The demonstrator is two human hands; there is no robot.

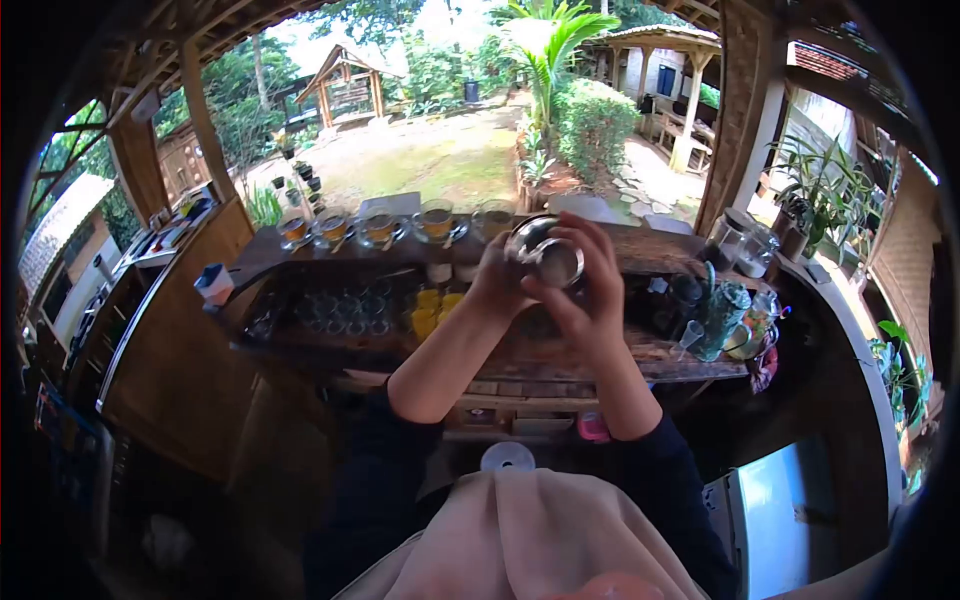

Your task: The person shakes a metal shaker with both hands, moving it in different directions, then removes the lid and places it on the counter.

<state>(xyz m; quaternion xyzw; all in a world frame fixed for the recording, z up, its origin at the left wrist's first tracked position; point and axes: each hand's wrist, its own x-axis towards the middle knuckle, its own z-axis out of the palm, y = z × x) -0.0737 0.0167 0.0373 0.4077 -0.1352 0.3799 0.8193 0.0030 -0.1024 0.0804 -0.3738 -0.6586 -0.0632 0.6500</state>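
Note:
Both my hands are raised over the counter (640, 335), closed around a shiny metal round-rimmed container (557, 262). My left hand (496, 280) wraps its left side. From the right, my right hand (592, 268) grips it, with fingers over the top and the thumb near the lower rim. Two round rims show, one behind the other; I cannot tell whether they belong to one piece. Behind the hands, a row of glass cups with dark contents (380, 228) stands on saucers along the raised ledge.
Several upturned clear glasses (345, 310) sit on the lower counter at left, beside yellow cups (428, 315). Lidded glass jars (730, 240) stand on the ledge at right. Below them are a patterned teal item (722, 315) and a small clear cup (690, 335). A wooden cabinet (180, 350) borders the left.

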